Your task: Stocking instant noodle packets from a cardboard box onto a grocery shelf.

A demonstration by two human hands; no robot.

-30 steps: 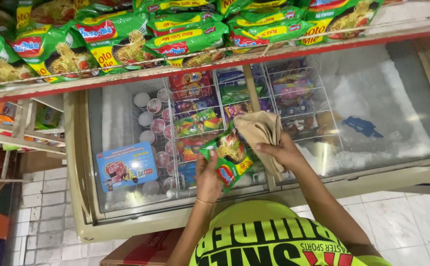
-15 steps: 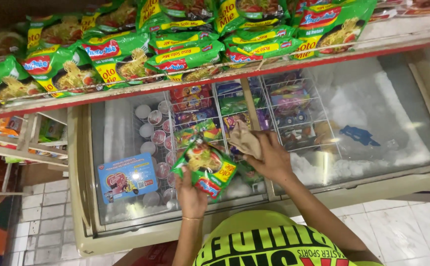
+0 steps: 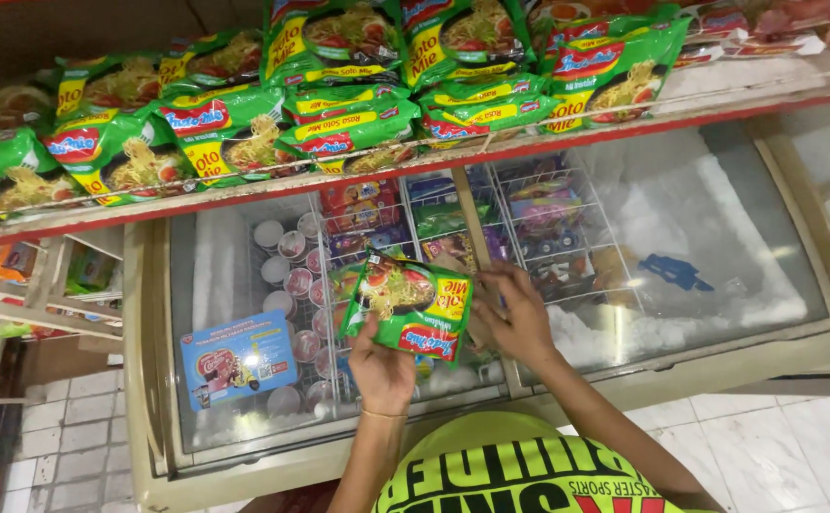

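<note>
L hand [image 3: 381,366] has a closed grip on the lower edge of a green instant noodle packet [image 3: 407,306], holding it up over the glass lid [image 3: 681,228] of the chest freezer [image 3: 149,399], near the lid's front edge, about mid-length. R hand [image 3: 515,318] sits just beside the packet's right side, fingers curled; whether it pinches the packet or something brownish behind it, can't tell.

Risks, as I judge them: the L grip is only on one edge, so the packet could tilt and slip onto the glass. A firm squeeze would likely crush the noodles inside.

Around: the shelf [image 3: 548,142] above the freezer's back edge is crammed w/ more green noodle packets [image 3: 339,119], some overhanging its lip, easy to knock down if the hands rise. Under the glass: ice cream cups [image 3: 286,275] and wire baskets [image 3: 538,218] of frozen treats, frost at the right end. Blue sticker [image 3: 237,359] on the lid's front-left corner.
</note>
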